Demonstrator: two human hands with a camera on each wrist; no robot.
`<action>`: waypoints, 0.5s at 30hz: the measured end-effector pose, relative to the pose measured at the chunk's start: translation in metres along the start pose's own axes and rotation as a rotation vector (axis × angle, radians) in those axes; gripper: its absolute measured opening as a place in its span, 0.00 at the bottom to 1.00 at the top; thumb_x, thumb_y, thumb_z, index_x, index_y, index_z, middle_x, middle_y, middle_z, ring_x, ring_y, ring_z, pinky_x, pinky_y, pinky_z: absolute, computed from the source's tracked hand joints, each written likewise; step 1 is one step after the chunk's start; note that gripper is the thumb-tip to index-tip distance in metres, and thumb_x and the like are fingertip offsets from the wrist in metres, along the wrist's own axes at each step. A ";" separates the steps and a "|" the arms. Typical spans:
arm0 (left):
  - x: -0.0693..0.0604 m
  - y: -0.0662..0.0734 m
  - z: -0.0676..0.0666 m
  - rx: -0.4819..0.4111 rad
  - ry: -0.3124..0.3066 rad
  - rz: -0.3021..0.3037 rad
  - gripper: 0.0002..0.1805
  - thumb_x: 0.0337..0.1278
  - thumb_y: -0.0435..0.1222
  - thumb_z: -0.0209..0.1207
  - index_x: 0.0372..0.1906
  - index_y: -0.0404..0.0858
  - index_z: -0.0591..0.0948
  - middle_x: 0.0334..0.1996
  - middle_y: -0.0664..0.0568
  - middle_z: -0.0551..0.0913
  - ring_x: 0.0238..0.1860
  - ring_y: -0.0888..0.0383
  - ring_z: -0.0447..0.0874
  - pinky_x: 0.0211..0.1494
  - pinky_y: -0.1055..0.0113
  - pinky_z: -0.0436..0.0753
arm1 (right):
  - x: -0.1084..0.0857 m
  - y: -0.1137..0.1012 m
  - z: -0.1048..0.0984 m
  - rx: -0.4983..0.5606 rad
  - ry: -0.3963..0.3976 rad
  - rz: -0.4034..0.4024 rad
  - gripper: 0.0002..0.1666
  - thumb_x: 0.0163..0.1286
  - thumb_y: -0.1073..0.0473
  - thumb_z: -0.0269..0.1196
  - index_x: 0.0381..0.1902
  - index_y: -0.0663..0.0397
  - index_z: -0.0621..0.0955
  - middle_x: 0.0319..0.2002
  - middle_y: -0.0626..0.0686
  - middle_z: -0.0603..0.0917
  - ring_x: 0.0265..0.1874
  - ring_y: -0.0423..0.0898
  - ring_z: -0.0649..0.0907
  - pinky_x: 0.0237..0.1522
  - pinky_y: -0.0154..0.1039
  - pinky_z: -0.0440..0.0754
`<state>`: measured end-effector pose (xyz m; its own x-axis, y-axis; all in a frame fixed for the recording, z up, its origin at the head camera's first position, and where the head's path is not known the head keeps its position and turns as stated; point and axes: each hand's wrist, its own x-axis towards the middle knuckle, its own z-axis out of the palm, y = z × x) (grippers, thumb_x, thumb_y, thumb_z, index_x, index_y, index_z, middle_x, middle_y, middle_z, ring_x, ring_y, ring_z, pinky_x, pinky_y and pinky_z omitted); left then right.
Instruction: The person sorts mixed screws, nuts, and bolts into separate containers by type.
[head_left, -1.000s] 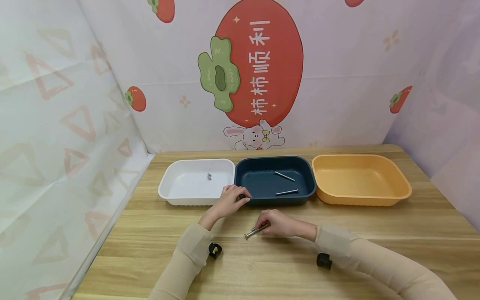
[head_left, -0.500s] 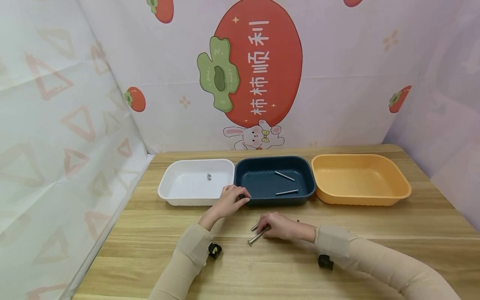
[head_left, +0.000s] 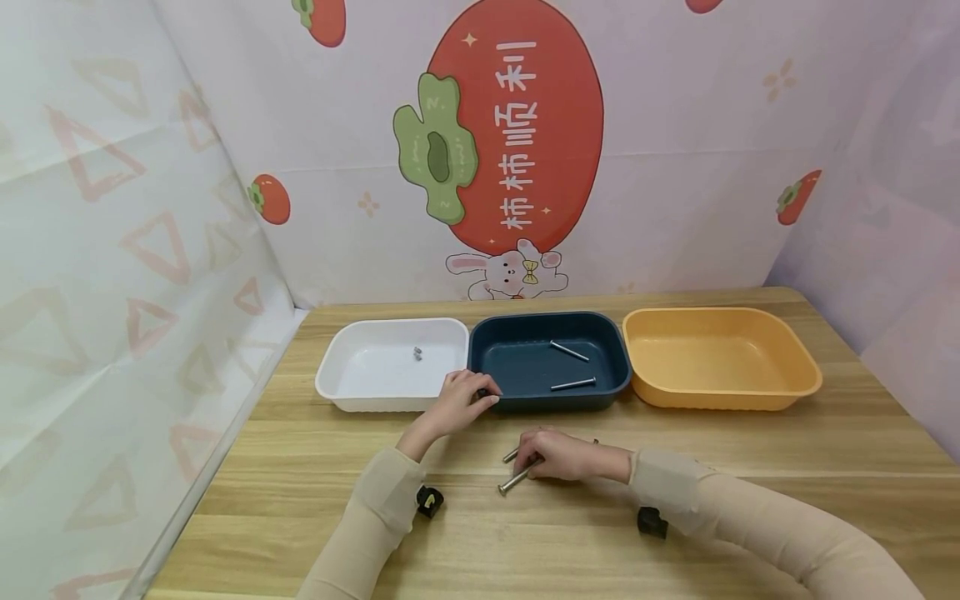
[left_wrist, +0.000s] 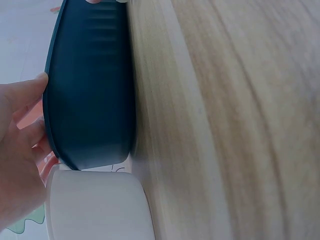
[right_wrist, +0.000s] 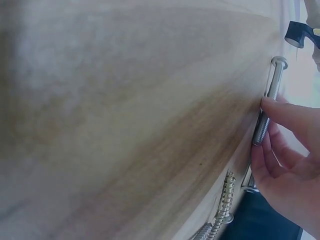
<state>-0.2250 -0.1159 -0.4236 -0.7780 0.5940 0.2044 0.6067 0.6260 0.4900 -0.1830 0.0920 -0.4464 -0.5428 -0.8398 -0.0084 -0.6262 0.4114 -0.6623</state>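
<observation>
The left hand (head_left: 459, 402) grips the dark blue tray (head_left: 551, 403) by its near left corner; the left wrist view shows the thumb outside the rim and fingers inside it. Low over the table, the right hand (head_left: 558, 455) pinches a silver bolt (head_left: 514, 481), its head pointing to the front left. In the right wrist view, thumb and fingers hold that bolt (right_wrist: 274, 90) by its threaded end. Another metal piece (head_left: 511, 456) shows just left of the right hand, mostly hidden. Threaded screws (right_wrist: 226, 197) lie on the wood beside the hand.
A white tray (head_left: 360, 392) with small metal pieces (head_left: 417, 353) adjoins the dark blue tray on the left, and a yellow tray (head_left: 720, 400) adjoins it on the right. Two bolts (head_left: 573, 384) lie inside the dark blue tray. A patterned cloth hangs behind the table.
The right hand has shifted slightly right and forward with the bolt. A metal piece left of it and a small tip behind the wrist have come into view. The left hand has stayed put.
</observation>
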 end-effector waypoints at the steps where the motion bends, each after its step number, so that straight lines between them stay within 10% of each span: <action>1: 0.000 0.000 0.000 0.000 -0.001 0.001 0.06 0.58 0.37 0.53 0.36 0.40 0.78 0.35 0.53 0.80 0.40 0.56 0.69 0.57 0.51 0.56 | 0.000 0.000 0.000 0.004 -0.005 -0.001 0.11 0.54 0.72 0.61 0.33 0.54 0.83 0.30 0.44 0.77 0.32 0.35 0.74 0.34 0.27 0.72; 15: 0.000 0.000 0.000 -0.006 0.001 0.000 0.06 0.58 0.36 0.53 0.36 0.40 0.78 0.35 0.53 0.80 0.40 0.56 0.69 0.57 0.51 0.56 | -0.004 -0.003 0.000 0.029 -0.009 -0.011 0.11 0.53 0.74 0.60 0.32 0.56 0.81 0.29 0.44 0.74 0.28 0.34 0.71 0.33 0.28 0.71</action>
<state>-0.2251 -0.1155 -0.4234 -0.7783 0.5934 0.2054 0.6056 0.6229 0.4953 -0.1788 0.0942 -0.4448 -0.5313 -0.8472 -0.0077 -0.6154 0.3922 -0.6838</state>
